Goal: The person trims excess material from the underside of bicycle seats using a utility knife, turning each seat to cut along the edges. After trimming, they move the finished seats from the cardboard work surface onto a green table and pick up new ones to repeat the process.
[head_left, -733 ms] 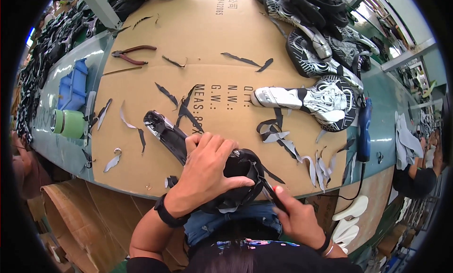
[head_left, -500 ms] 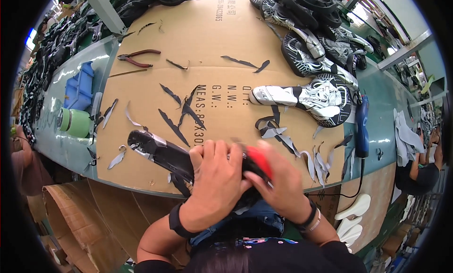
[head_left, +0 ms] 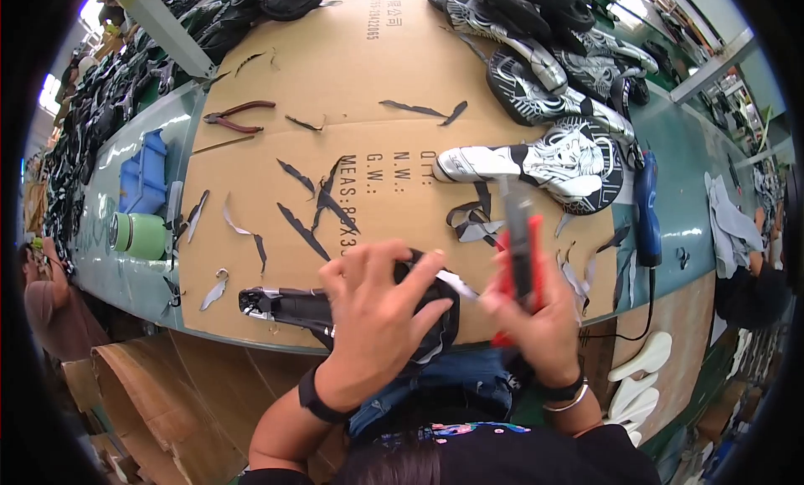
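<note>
An upside-down black bicycle saddle (head_left: 293,307) lies at the table's near edge, its narrow nose to the left. My left hand (head_left: 373,317) is over its wide part, fingers bent around it, thumb and forefinger apart. A pale strip (head_left: 456,285) sticks out from the saddle beside my forefinger. To the right, my right hand (head_left: 540,326) is closed around a red-handled tool (head_left: 521,263), raised over the cardboard. Its dark grey end points away from me and is smeared by motion, so its exact kind does not show.
Cut strips (head_left: 335,196) lie scattered on the cardboard sheet (head_left: 293,74). Pliers (head_left: 239,116) lie at far left, near a blue tray (head_left: 142,173) and green jar (head_left: 138,235). Patterned saddles (head_left: 574,162) are piled at far right, beside a blue corded tool (head_left: 646,208). White saddle shapes (head_left: 643,357) are lower right.
My right hand and the red tool have moved right, away from the saddle. My left hand has loosened its forefinger and thumb. The saddle has turned flatter, closer to the table edge.
</note>
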`<state>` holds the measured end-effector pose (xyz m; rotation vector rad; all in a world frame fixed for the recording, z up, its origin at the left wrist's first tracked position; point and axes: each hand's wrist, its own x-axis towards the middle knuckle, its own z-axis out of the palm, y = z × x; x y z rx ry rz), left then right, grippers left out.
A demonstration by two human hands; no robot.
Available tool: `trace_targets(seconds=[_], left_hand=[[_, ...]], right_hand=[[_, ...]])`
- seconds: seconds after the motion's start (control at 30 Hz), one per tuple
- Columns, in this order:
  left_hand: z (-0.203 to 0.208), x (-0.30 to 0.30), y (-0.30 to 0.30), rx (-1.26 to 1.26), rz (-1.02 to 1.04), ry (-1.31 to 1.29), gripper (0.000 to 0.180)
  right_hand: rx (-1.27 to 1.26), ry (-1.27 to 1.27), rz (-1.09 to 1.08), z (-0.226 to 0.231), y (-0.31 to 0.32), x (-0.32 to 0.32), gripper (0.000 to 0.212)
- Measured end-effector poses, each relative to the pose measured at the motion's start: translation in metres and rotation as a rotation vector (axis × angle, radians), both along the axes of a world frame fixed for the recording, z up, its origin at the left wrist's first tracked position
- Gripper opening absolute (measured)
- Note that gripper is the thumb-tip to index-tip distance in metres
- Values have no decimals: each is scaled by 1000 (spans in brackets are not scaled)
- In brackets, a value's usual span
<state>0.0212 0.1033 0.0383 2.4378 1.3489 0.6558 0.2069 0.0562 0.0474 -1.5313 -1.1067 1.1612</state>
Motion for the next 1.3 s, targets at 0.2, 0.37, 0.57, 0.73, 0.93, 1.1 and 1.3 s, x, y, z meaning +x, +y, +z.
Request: trace_targets(seconds=[0.2,0.37,0.57,0.73,0.93,1.1,1.3], left_hand=[[-30,4,16,-29,-16,-269,12],[-30,3,11,-65,-18,-319,17],[-31,-6,12,-106,8,-396,14],[-31,-15,16,-207,18,-744,11],[-46,-27,17,-450,215,-1787,25],[-14,-50,46,-420,176,-281,54],[-8,-84,42,-1154,170,-623,45]], right_hand=[[227,-322,195,-16,-9,22,56],[153,-544,561,-22,-6,39,55],[-178,-748,693,-2,-13,27,60],[36,-468,292,-26,-73,-5,64],[-265,-237,234,-10,-99,-16,61],[46,-564,296,-16,-51,-2,50],[205,-617,535,-35,-5,3,56]])
